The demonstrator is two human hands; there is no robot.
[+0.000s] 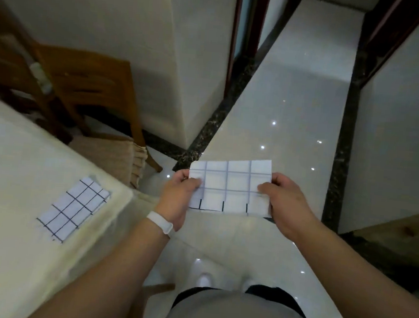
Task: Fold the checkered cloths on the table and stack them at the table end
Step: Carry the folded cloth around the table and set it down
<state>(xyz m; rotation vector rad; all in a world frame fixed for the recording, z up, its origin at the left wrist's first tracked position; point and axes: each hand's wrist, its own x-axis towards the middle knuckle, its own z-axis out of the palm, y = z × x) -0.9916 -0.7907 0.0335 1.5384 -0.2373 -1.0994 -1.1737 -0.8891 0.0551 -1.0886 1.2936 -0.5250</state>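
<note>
A white checkered cloth (230,186) with dark grid lines is folded into a rectangle and held in the air over the floor, to the right of the table. My left hand (178,198) pinches its left edge and my right hand (287,203) pinches its right edge, thumbs on top. A white band is on my left wrist. Another folded checkered cloth (73,209) lies flat near the table's right end, apart from both hands.
The table (10,192) has a pale cover and fills the lower left. A wooden chair (90,90) with a beige cushion stands behind its far corner. Glossy white floor (284,102) with dark borders stretches ahead between white walls.
</note>
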